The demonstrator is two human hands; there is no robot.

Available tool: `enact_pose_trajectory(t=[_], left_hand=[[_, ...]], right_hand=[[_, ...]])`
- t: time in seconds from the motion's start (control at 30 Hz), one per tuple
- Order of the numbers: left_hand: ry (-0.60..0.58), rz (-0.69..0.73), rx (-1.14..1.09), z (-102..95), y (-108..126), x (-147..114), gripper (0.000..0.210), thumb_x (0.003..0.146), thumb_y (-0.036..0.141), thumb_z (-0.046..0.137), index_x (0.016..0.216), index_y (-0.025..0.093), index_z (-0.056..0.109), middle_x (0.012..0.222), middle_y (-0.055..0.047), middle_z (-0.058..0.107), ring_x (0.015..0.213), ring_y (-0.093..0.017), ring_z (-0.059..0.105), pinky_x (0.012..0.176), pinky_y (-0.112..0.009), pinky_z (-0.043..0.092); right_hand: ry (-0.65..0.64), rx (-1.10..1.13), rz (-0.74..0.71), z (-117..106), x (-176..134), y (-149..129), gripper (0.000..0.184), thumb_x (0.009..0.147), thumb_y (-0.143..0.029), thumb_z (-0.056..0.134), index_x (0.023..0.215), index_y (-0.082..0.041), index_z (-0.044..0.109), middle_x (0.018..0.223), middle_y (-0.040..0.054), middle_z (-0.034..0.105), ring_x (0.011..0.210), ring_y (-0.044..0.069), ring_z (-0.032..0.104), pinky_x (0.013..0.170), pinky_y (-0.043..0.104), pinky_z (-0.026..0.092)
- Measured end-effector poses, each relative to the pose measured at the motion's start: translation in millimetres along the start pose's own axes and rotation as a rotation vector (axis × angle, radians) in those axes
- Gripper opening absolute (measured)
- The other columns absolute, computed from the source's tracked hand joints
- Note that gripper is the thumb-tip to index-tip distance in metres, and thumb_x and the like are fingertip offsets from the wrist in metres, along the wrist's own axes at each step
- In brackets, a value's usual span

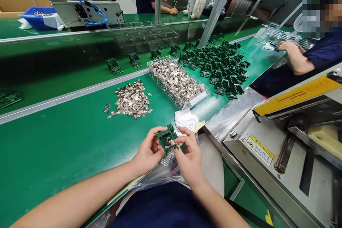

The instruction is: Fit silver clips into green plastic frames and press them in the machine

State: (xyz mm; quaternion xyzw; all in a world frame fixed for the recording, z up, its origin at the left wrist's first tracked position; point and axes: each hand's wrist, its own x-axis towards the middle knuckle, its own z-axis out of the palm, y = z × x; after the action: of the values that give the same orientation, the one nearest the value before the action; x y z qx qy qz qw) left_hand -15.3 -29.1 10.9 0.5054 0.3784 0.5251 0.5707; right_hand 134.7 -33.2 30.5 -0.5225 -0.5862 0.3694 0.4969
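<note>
Near the bench edge, my left hand (149, 149) grips a dark green plastic frame (166, 138) by its left side, fingers closed on it. On the right side of that same frame, the thumb and fingers of my right hand (188, 153) are closed too. Any small part pinched at the right fingertips is too tiny to make out. Beyond the hands lies a loose heap of small metal pieces (133, 99). A clear plastic box (184, 104) full of similar metal pieces stands to its right. Many more green frames (221, 64) are piled past the box.
A white cloth (186, 119) lies just beyond my right hand. Several green frames (114, 66) sit spaced along the belt (80, 67). At right stands a metal machine (256, 149) with a warning label. A co-worker's hands (290, 46) work at the far right; other people stand behind the belt.
</note>
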Motion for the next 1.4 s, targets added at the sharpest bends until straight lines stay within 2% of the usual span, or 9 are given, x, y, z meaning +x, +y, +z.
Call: enact_pose_trajectory(t=[0.2, 0.4, 0.57, 0.7, 0.83, 1.03, 1.13, 1.3, 1.4], left_hand=[[-0.048, 0.024, 0.03, -0.9, -2, -1, 0.04, 0.086, 0.027, 0.066, 0.122, 0.029, 0.049, 0.095, -0.002, 0.062, 0.08, -0.013, 0.064, 0.069, -0.022, 0.053], [0.021, 0.026, 0.211, -1.2, -4, -2, 0.031, 0.089, 0.031, 0.06, 0.119, 0.028, 0.054, 0.088, -0.002, 0.061, 0.07, -0.014, 0.058, 0.061, -0.024, 0.05], [0.089, -0.023, 0.161, 1.0, -4, -5, 0.036, 0.086, 0.038, 0.063, 0.118, 0.024, 0.055, 0.09, -0.005, 0.063, 0.073, -0.017, 0.06, 0.059, -0.026, 0.053], [0.109, -0.068, 0.131, 4.3, -1, -6, 0.037, 0.085, 0.04, 0.065, 0.117, 0.025, 0.055, 0.089, -0.004, 0.064, 0.073, -0.017, 0.061, 0.06, -0.026, 0.055], [0.124, -0.059, 0.146, 7.4, 1, -6, 0.034, 0.087, 0.039, 0.062, 0.117, 0.026, 0.052, 0.087, -0.004, 0.064, 0.068, -0.015, 0.06, 0.06, -0.025, 0.055], [0.107, -0.055, 0.181, 6.1, -5, -11, 0.038, 0.087, 0.036, 0.062, 0.122, 0.026, 0.05, 0.086, -0.003, 0.063, 0.069, -0.016, 0.06, 0.061, -0.026, 0.055], [0.1, -0.044, 0.214, 5.3, -4, -12, 0.037, 0.089, 0.036, 0.06, 0.122, 0.024, 0.05, 0.085, -0.003, 0.063, 0.07, -0.016, 0.06, 0.062, -0.026, 0.054], [0.101, 0.006, 0.297, 5.8, 1, -11, 0.034, 0.09, 0.033, 0.058, 0.12, 0.021, 0.049, 0.081, -0.001, 0.062, 0.065, -0.012, 0.057, 0.059, -0.022, 0.05], [0.108, 0.017, 0.305, 6.3, 3, -11, 0.031, 0.09, 0.031, 0.058, 0.118, 0.022, 0.05, 0.08, 0.0, 0.06, 0.064, -0.011, 0.056, 0.057, -0.02, 0.049]], right_hand=[[0.009, -0.093, -0.016, 0, 2, 0, 0.011, 0.084, -0.029, 0.065, 0.076, -0.022, 0.064, 0.123, 0.0112, 0.056, 0.119, 0.028, 0.052, 0.101, 0.045, 0.041], [0.01, -0.102, -0.028, 1, 1, 1, 0.01, 0.084, -0.028, 0.065, 0.076, -0.022, 0.063, 0.113, 0.0106, 0.06, 0.109, 0.027, 0.056, 0.094, 0.043, 0.046], [-0.04, 0.097, 0.08, 4, -1, 1, 0.003, 0.086, -0.025, 0.062, 0.086, -0.021, 0.062, 0.086, 0.0037, 0.062, 0.078, 0.018, 0.059, 0.071, 0.03, 0.051], [-0.047, 0.286, 0.196, 7, 0, -3, 0.007, 0.081, -0.025, 0.067, 0.081, -0.02, 0.062, 0.078, 0.001, 0.061, 0.068, 0.015, 0.059, 0.063, 0.026, 0.052], [-0.028, 0.358, 0.226, 8, -1, -6, 0.011, 0.078, -0.028, 0.069, 0.078, -0.021, 0.062, 0.083, 0.0021, 0.063, 0.07, 0.016, 0.062, 0.063, 0.027, 0.054], [0.006, 0.186, 0.123, 7, -7, -1, 0.006, 0.082, -0.025, 0.067, 0.081, -0.02, 0.067, 0.096, 0.0075, 0.062, 0.088, 0.02, 0.062, 0.071, 0.029, 0.056], [0.037, 0.175, 0.1, 8, -8, 0, 0.005, 0.083, -0.024, 0.066, 0.081, -0.019, 0.068, 0.1, 0.0085, 0.061, 0.093, 0.021, 0.062, 0.072, 0.029, 0.055], [0.07, 0.247, 0.128, 14, -8, -2, 0.006, 0.081, -0.025, 0.069, 0.081, -0.019, 0.067, 0.094, 0.0074, 0.061, 0.088, 0.02, 0.062, 0.069, 0.028, 0.055], [0.081, 0.321, 0.177, 16, -9, -4, 0.008, 0.08, -0.025, 0.07, 0.08, -0.019, 0.066, 0.084, 0.0039, 0.061, 0.076, 0.017, 0.061, 0.063, 0.025, 0.055]])
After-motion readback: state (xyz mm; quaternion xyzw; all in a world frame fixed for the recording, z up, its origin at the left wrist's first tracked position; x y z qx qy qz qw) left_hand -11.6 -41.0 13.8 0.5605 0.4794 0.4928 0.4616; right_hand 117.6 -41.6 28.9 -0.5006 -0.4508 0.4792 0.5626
